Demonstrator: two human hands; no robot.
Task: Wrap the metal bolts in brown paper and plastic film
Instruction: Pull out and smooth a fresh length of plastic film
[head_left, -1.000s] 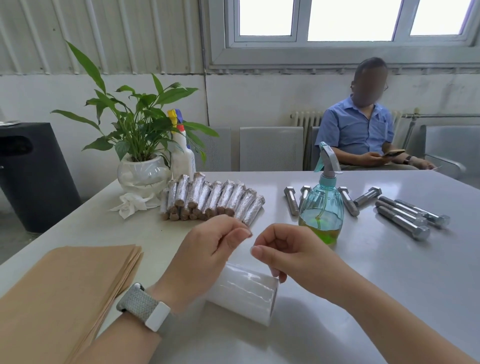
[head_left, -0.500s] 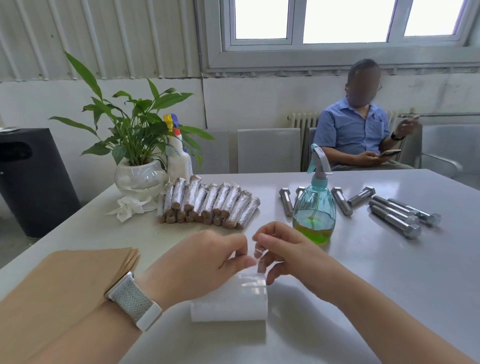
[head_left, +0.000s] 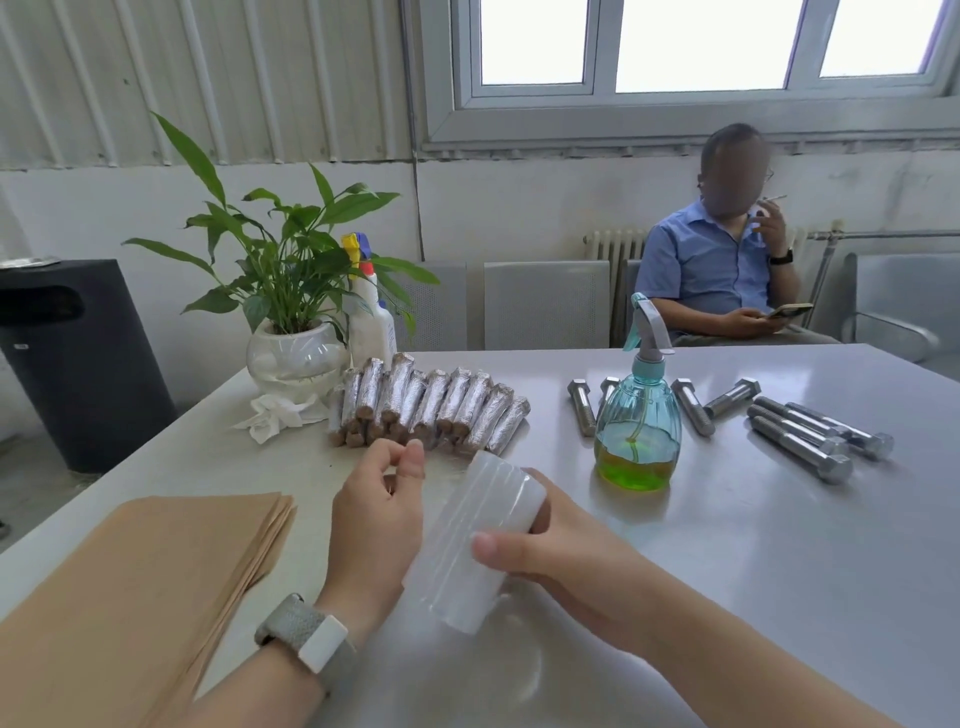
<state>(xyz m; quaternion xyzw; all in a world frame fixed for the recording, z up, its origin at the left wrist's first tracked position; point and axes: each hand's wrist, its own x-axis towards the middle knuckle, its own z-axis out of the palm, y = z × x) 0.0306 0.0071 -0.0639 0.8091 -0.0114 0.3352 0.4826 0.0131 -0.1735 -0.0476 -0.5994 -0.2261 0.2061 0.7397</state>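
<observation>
On the grey table (head_left: 727, 545) we had lifted the film roll (head_left: 475, 540), right hand (head_left: 566, 551) gripping it, left hand (head_left: 376, 512) pinching for its loose edge; bolts (head_left: 800, 441) waited unwrapped.

My right hand (head_left: 561, 551) now grips the roll of plastic film (head_left: 475, 540) and has it lifted and tilted, its far end up, where before it lay on the table; my left hand (head_left: 376, 512) is off the roll, thumb against fingertips, perhaps pinching the film's edge, though I cannot make that out; the seated person (head_left: 719, 270) has raised a hand to the face.
</observation>
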